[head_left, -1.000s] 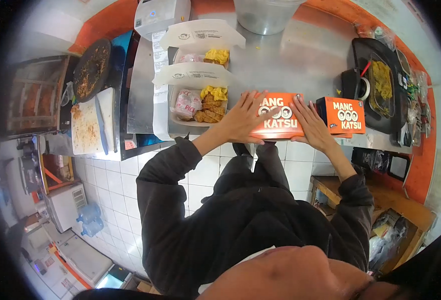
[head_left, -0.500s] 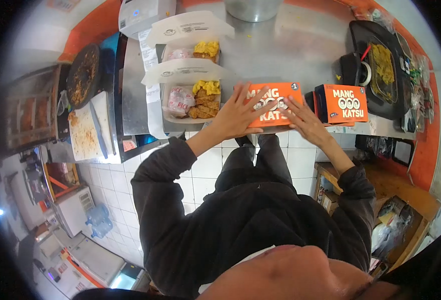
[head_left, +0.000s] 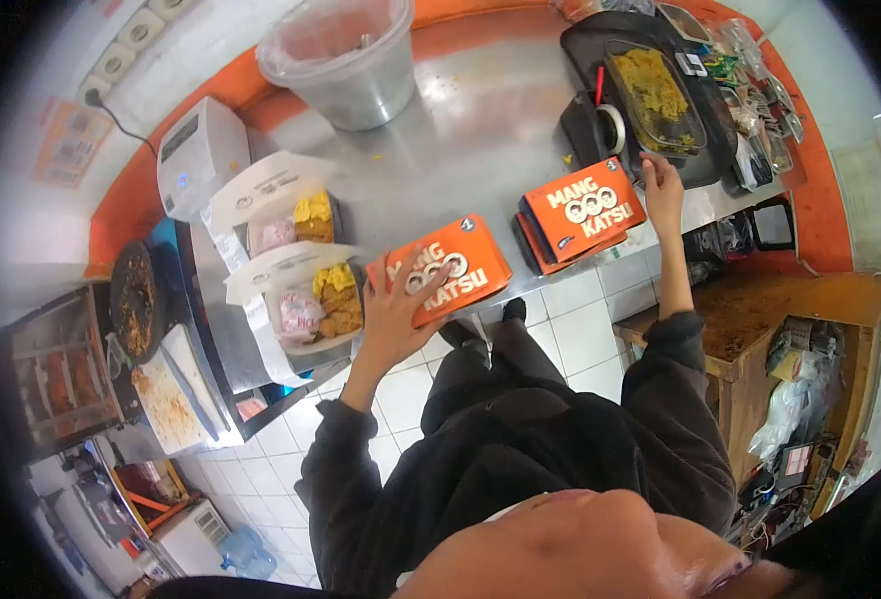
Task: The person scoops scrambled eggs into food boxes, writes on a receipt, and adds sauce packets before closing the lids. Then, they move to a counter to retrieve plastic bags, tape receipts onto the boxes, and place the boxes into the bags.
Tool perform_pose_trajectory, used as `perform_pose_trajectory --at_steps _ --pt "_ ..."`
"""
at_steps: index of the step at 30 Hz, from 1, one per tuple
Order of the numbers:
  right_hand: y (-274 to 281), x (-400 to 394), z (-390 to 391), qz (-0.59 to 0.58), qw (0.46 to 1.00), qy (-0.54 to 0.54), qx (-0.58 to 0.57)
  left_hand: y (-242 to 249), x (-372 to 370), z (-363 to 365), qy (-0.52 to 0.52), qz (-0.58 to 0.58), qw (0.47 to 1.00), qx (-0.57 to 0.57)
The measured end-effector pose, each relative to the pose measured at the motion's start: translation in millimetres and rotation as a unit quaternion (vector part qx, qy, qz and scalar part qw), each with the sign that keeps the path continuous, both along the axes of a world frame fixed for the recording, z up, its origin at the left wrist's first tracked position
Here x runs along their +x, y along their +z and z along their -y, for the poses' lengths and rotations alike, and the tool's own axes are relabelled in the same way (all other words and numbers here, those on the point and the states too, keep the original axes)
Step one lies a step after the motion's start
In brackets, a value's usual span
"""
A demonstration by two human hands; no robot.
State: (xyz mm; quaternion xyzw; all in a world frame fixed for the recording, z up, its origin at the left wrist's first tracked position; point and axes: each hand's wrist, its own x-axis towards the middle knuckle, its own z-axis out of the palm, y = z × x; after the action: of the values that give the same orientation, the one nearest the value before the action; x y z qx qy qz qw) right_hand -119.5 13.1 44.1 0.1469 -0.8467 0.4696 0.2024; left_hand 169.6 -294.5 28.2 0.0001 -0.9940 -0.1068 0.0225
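Observation:
My left hand (head_left: 401, 311) lies spread over the left side of a closed orange box (head_left: 470, 262) printed "MANG KATSU", near the counter's front edge. My right hand (head_left: 663, 190) is raised at the right, its fingers curled together beside the black tray; whether anything is in them I cannot make out. Close by, to its left, is a stack of orange boxes (head_left: 600, 215) with the same print. On the other side, two open white boxes hold food: the nearer box (head_left: 316, 344) has a wrapped bundle (head_left: 301, 311), sliced fried cutlet (head_left: 341, 309) and yellow topping.
On the black tray (head_left: 585, 75) stands a clear container (head_left: 650, 100) of yellow food, with a tape roll (head_left: 612, 130) beside it. A lidded bucket (head_left: 346, 75) and a white printer (head_left: 201, 158) stand at the back. A knife (head_left: 196, 394) lies on the cutting board (head_left: 161, 409).
My right hand has left the closed box and moved right, past the stacked boxes towards the black tray. My left hand stays on the box. The view has turned and shifted.

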Motion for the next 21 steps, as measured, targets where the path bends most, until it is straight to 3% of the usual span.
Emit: perform_pose_trajectory --at_steps 2,3,5,6,8,10,12,13,14,15,16,18,19,20,21 --pt "-34.4 -35.1 -26.7 0.291 0.955 -0.001 0.057 -1.2 0.3 1.4 -0.009 0.005 1.0 0.007" --pt "-42.3 -44.9 -28.8 0.29 0.955 0.0 0.054 -3.5 -1.2 2.3 -0.029 -0.013 0.999 -0.019" --pt "-61.4 -57.3 -35.6 0.413 0.905 0.101 -0.027 -5.6 -2.2 3.6 -0.017 -0.002 1.0 -0.009" --pt "-76.7 -54.1 -42.2 0.421 0.901 0.101 -0.029 0.8 -0.4 1.0 -0.007 0.012 1.0 0.003" --pt "-99.5 -48.5 -51.8 0.376 0.839 0.144 -0.367 8.7 -3.0 -2.3 0.007 0.003 1.0 0.013" --pt "-96.7 -28.1 -57.8 0.385 0.813 0.167 -0.403 3.0 -2.3 -1.5 0.008 0.007 1.0 0.003" --pt "-100.9 -15.1 -59.1 0.315 0.93 0.094 -0.164 -4.2 -1.7 -1.2 0.006 0.01 1.0 -0.004" --pt "-99.1 -22.3 -65.6 0.228 0.969 0.086 0.033 -6.4 -1.7 -1.4 0.005 0.01 1.0 -0.006" --pt "-99.9 -25.5 -73.2 0.231 0.968 0.094 0.035 -8.6 -1.7 -1.2 0.004 0.009 1.0 -0.008" --pt "-102.6 -25.3 -79.5 0.088 0.975 0.052 0.199 -10.6 -1.3 -0.4 0.004 0.007 1.0 -0.012" --pt "-110.0 -23.1 -85.3 -0.06 0.935 0.011 0.35 -11.0 -0.8 0.5 0.004 0.005 1.0 -0.015" --pt "-118.7 -2.1 -105.0 -0.013 0.945 -0.016 0.325 -10.8 3.4 2.5 0.028 0.009 0.999 -0.014" --pt "-101.4 11.3 -91.0 0.07 0.982 -0.067 0.16 -9.0 0.1 1.9 0.024 0.004 1.0 -0.009" --pt "-73.0 39.1 -65.9 0.167 0.979 -0.118 -0.005 -10.7 0.9 0.2 0.017 0.009 1.0 0.0" --pt "-42.3 70.3 -37.1 0.141 0.984 -0.097 -0.047 -18.8 1.2 -0.6 0.019 -0.016 1.0 -0.012"
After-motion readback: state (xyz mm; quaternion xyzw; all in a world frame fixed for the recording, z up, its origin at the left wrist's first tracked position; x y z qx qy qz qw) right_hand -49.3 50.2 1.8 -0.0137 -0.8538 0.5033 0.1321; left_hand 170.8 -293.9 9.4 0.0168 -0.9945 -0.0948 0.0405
